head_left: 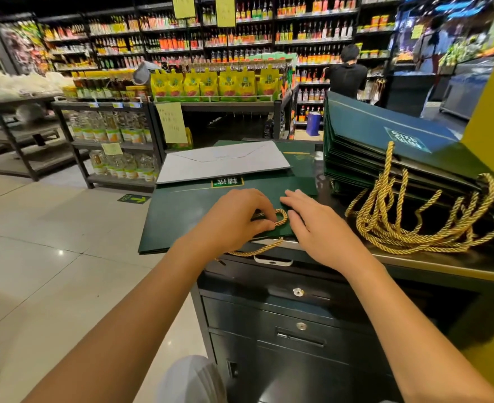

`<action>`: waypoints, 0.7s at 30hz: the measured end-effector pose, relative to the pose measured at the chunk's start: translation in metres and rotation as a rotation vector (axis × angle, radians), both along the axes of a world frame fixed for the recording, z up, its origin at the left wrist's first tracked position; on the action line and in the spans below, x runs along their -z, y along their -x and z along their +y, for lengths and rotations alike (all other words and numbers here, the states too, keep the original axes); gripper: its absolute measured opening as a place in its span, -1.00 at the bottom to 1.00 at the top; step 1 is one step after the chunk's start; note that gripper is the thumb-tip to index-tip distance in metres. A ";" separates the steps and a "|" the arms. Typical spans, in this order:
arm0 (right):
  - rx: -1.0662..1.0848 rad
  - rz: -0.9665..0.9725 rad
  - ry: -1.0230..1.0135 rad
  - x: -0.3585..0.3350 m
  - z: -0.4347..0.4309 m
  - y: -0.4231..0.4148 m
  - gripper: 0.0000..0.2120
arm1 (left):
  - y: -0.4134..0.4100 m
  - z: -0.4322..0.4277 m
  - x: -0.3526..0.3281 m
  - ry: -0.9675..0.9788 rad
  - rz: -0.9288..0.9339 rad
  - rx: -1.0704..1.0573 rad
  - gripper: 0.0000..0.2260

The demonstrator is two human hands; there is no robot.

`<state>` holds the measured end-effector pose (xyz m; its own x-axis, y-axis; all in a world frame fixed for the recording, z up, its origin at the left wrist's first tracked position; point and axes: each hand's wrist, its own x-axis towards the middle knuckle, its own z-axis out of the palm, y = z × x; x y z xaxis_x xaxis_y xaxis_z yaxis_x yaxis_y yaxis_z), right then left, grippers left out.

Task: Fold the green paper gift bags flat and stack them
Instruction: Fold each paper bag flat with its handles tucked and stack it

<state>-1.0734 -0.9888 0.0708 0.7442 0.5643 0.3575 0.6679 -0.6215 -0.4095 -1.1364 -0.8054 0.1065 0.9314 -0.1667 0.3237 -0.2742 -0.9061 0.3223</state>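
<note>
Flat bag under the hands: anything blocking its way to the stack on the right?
Nothing solid. Left hand pinches the handle of the flat bag, right hand presses it. The stack stands just right; only its rope handles sprawl over the counter.

Shop aisle: pale glossy tile floor (51,242), stocked bottle shelves (240,39) behind, black drawer cabinet (283,330) in front.

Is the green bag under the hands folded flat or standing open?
Folded flat. The green bag lies as a thin sheet on the counter, right hand pressing it, left hand pinching its gold handle.
</note>
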 end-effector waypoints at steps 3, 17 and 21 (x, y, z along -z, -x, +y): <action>0.004 0.012 0.004 -0.001 0.000 0.001 -0.59 | -0.001 -0.002 -0.002 -0.015 0.027 -0.007 -0.93; 0.021 0.033 0.005 -0.001 0.000 -0.002 -0.59 | 0.006 0.016 -0.015 0.989 0.032 -0.064 -0.90; 0.028 0.034 0.019 -0.001 0.000 -0.001 -0.58 | 0.008 0.018 -0.015 0.986 0.023 -0.093 -0.94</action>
